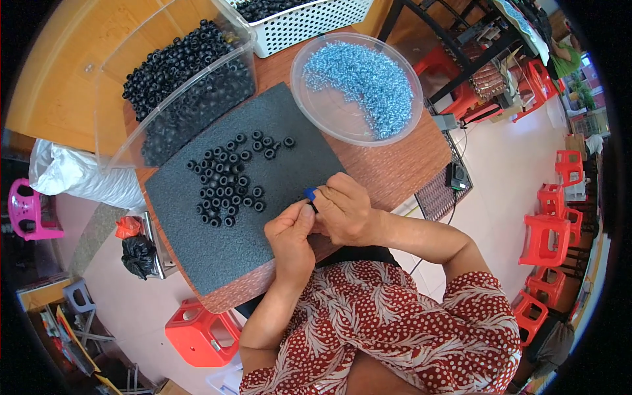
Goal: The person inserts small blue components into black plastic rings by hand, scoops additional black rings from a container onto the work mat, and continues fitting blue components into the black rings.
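Note:
At the front edge of a dark grey mat (197,263), my two hands meet with fingertips pinched together. My left hand (293,240) is closed, thumb pressed against the index finger, on a small black part (313,206) that is mostly covered by fingers. My right hand (345,207) is closed beside it. A bright blue bit (310,193) shows at its fingertips; I cannot tell whether it is held or wrapped around a finger. To the left of my hands, several loose black ring-shaped parts (227,174) lie spread on the mat.
A clear plastic bin (247,46) full of black parts stands at the back left, beside a white perforated basket (309,26). A round translucent tray (329,122) holds many tiny light-blue pieces (359,76). A red stool (201,332) stands below the wooden table (408,158).

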Motion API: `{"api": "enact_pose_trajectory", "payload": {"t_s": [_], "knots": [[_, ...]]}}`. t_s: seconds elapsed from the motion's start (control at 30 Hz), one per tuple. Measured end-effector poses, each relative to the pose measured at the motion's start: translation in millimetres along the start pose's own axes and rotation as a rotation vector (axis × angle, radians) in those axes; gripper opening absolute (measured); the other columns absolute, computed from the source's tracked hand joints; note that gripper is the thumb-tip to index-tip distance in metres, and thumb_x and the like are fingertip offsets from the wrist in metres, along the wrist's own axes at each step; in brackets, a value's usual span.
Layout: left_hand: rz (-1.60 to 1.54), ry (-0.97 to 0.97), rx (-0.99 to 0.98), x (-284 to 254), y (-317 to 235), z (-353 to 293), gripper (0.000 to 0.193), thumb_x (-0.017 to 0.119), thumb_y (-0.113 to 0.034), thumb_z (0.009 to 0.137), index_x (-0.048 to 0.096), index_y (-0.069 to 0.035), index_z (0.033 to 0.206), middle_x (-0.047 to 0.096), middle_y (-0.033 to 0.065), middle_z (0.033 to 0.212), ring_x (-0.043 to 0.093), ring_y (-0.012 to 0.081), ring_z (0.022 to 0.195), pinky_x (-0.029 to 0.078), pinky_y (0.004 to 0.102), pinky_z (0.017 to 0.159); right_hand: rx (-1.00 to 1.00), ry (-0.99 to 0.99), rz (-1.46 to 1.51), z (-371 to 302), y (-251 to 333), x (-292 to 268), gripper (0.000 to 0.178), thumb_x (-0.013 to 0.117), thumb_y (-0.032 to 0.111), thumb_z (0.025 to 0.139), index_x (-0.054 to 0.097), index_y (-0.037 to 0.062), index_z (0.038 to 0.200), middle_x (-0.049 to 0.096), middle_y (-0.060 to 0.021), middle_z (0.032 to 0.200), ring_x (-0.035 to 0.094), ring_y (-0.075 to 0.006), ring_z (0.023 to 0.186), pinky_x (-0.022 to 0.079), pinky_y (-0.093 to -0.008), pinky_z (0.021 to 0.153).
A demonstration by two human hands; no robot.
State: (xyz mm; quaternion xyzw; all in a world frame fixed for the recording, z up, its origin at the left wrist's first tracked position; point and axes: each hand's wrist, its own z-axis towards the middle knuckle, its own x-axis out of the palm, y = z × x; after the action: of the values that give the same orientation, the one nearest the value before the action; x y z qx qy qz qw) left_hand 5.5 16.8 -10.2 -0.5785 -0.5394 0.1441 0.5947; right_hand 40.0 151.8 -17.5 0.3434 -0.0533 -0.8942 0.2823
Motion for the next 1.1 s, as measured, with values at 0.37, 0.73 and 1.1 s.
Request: {"api": "enact_pose_trajectory", "payload": {"t_s": [0.37,0.73,1.1], "knots": [[0.079,-0.043,0.068,0,9,0,0.021,0.056,-0.011,0.092,0.064,0.007,0.099,0.064,0.0048,0.081,0.059,0.0098,0.067,0.048,0.0219,0.061,0.003,-0.022,-0.047,-4,3,6,0.031,0.058,0.005,0.058,0.055,-0.0112,0.085,0.049,-0.013,0.065,0.045,-0.0247,0.058,0.036,-0.0357,0.05],[-0.026,0.033,-0.108,-3,-9,-6,0.029,0.053,-0.02,0.095,0.062,0.007,0.1,0.066,0.0099,0.082,0.058,0.0108,0.066,0.048,0.023,0.065,0.081,0.029,0.031,24,-10,-28,0.027,0.072,0.005,0.064,0.057,-0.0049,0.083,0.051,-0.0113,0.068,0.048,-0.0272,0.057,0.038,-0.0362,0.05],[1.219,0.02,0.915,-15,-65,40,0.021,0.064,0.003,0.075,0.063,0.001,0.096,0.063,0.0122,0.081,0.057,0.0257,0.071,0.045,0.0324,0.065,0.214,-0.1,-0.386,184,-166,-74,0.019,0.059,0.017,0.069,0.058,-0.0018,0.069,0.059,-0.0232,0.066,0.059,-0.0416,0.065,0.046,-0.05,0.062]]}}
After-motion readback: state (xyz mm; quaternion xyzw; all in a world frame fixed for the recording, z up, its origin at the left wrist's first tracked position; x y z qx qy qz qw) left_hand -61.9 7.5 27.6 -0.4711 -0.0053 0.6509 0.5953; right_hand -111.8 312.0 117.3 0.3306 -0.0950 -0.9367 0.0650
